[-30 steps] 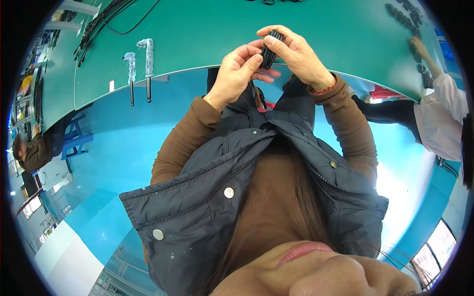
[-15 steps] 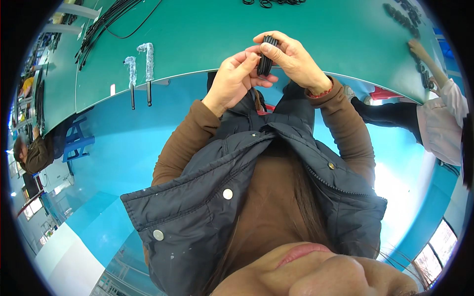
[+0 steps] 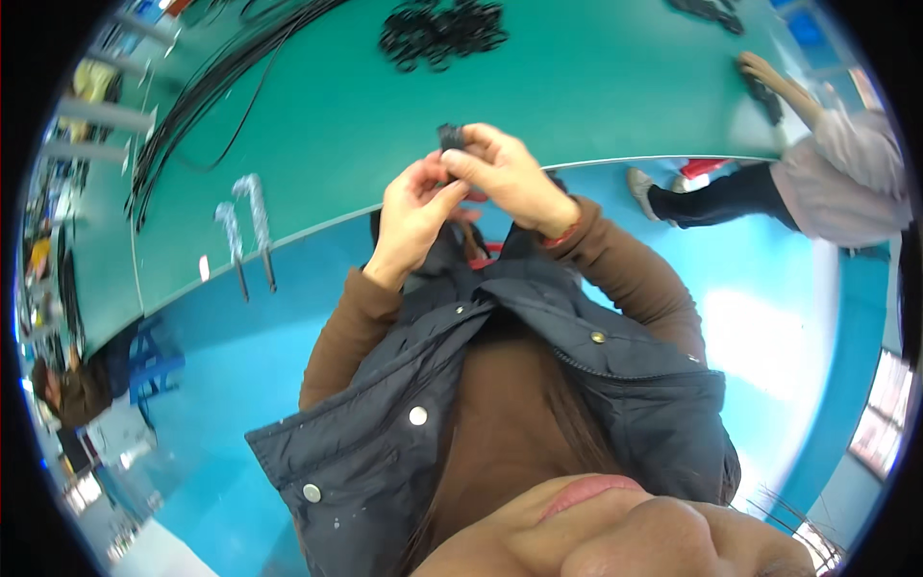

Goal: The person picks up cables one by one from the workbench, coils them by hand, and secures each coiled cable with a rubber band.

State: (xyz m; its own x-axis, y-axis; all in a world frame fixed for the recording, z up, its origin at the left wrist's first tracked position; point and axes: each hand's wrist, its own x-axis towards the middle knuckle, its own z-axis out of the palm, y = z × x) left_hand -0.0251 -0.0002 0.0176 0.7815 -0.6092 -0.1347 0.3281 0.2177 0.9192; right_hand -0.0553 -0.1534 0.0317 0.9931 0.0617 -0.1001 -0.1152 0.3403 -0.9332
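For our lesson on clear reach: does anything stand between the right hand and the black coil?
Nothing visible does: the right hand holds the coil directly. The left hand is close by, though blur hides whether it touches. The black pile lies farther up the table, well apart.

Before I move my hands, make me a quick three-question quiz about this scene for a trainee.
1. Fill in: the two pale-wrapped rods lie to the ____ of the left hand.
2. True or false: the right hand holds a black cable bundle.
3. Where is the pile of black loops?
A. Between the wearer's chest and the hands
B. Beyond both hands, on the green table
C. Hanging off the near table edge

Key: 1. left; 2. true; 3. B
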